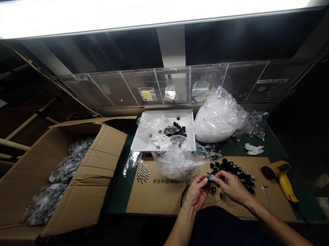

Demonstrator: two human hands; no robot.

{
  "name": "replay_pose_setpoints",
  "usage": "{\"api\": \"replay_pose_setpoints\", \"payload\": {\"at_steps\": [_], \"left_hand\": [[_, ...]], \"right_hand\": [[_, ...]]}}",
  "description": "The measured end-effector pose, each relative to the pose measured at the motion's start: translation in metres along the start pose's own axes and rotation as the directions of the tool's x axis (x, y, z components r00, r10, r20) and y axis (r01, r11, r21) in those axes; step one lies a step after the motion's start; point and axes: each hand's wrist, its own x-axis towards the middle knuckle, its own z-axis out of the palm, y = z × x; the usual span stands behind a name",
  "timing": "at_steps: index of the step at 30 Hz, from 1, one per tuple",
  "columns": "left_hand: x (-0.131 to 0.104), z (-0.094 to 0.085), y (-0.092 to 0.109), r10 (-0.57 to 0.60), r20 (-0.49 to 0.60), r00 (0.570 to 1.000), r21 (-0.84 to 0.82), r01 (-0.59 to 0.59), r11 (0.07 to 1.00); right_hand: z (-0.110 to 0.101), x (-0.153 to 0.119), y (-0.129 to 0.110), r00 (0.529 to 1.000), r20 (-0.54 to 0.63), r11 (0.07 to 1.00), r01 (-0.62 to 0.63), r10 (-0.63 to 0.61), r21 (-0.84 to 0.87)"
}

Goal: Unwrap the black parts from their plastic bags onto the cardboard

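Between my hands, over the cardboard sheet [160, 196], is a small part [211, 177] that looks dark and partly clear. My left hand [199, 192] pinches it from the left, fingers curled. From the right, my right hand [231, 186] closes its fingertips on the same part. Just beyond and right of my right hand lies a pile of small black parts [230, 167]. A clear plastic bag [175, 165] stands open behind my left hand. Several small silver balls [143, 173] lie on the sheet's left side.
Open cardboard box [97, 171] with bagged parts at left. White tray [138, 141] with black parts and large white bag [218, 116] behind. Yellow power tool [284, 181], hex key [266, 196], white glove [253, 149] and bagged screws [256, 131] at right. Bright lamp [146, 5] overhead.
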Motion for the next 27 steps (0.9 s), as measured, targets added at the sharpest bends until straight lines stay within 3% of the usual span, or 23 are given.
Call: {"api": "replay_pose_setpoints", "payload": {"at_steps": [8,13,15,22,27], "left_hand": [[-0.004,0.0,0.006,-0.056,-0.118,0.992,0.02,0.058,0.998],[-0.002,-0.003,0.003,-0.064,-0.069,0.996,0.023,0.066,0.998],[-0.001,-0.004,0.001,-0.067,-0.05,0.996,0.028,0.069,0.997],[-0.001,-0.002,-0.002,-0.079,-0.109,0.991,-0.007,0.079,0.997],[-0.004,-0.001,0.001,-0.112,-0.117,0.987,0.019,0.115,0.993]], "right_hand": [[-0.02,0.006,0.015,0.965,-0.239,0.988,-0.075,0.106,0.133],[-0.013,-0.005,0.006,1.0,0.02,0.998,0.018,-0.02,0.063],[-0.009,-0.007,0.006,0.999,0.048,0.997,0.012,-0.016,0.07],[-0.011,0.0,0.028,0.98,-0.14,0.966,-0.102,0.138,0.237],[-0.005,0.003,0.041,0.918,-0.262,0.848,-0.128,0.298,0.514]]}}
